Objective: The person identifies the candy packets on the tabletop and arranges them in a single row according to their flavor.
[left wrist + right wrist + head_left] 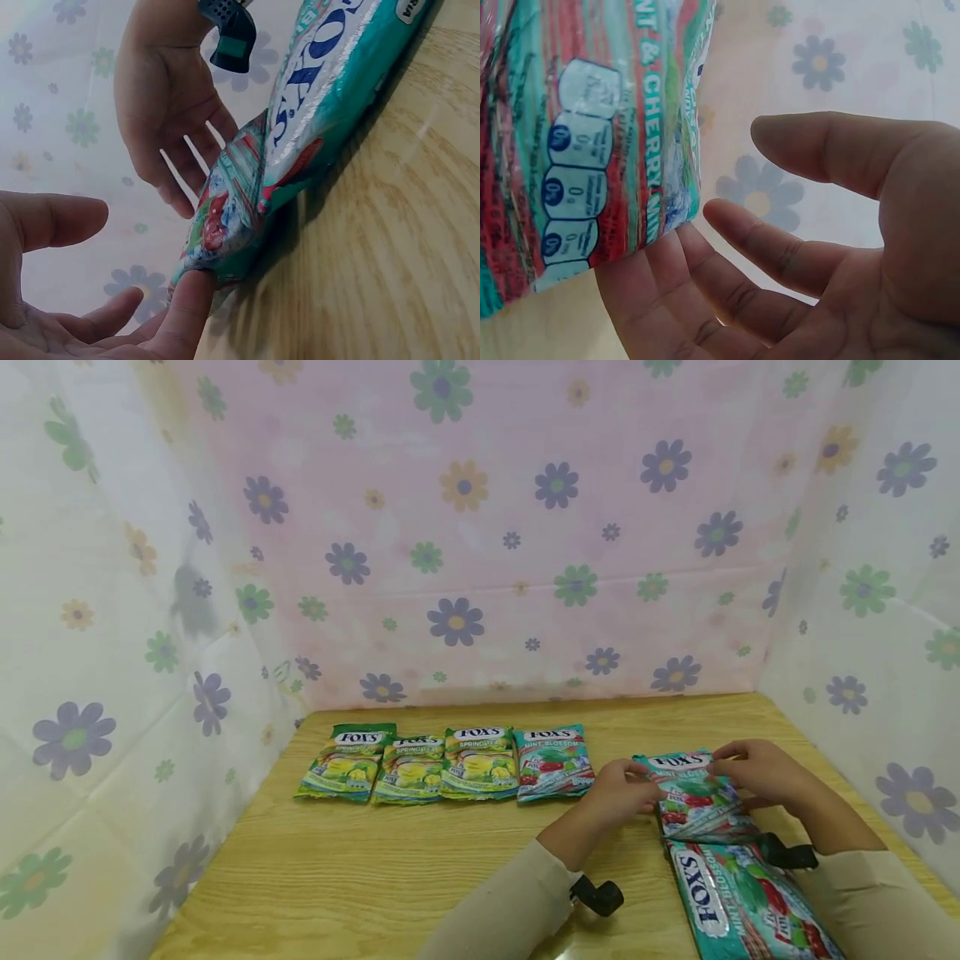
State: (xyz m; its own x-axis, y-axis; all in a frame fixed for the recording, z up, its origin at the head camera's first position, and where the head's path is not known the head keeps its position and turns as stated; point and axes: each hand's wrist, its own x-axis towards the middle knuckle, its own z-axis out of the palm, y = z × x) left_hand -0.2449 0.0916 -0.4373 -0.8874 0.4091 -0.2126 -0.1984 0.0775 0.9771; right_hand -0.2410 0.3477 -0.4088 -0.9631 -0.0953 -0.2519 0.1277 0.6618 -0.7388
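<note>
A teal Fox's Mint Blossom candy bag [697, 797] lies at the right of the table, between the two hands. My left hand [618, 793] is at its left edge; in the left wrist view a fingertip touches the bag and the thumb stands off it. On the other side, my right hand [765, 772] has its fingers against the edge, with the thumb apart from the bag in the right wrist view. Nearer the front, a second Mint Blossom bag [757, 893] lies turned sideways, its end meeting the first bag and partly covered by the right sleeve.
To the left, a row holds several candy bags: green Spring Tea bags [480, 764] and one Mint Blossom bag [553, 764] at its right end. Flower-print cloth [510, 543] walls the wooden table [360, 877] at the back and both sides.
</note>
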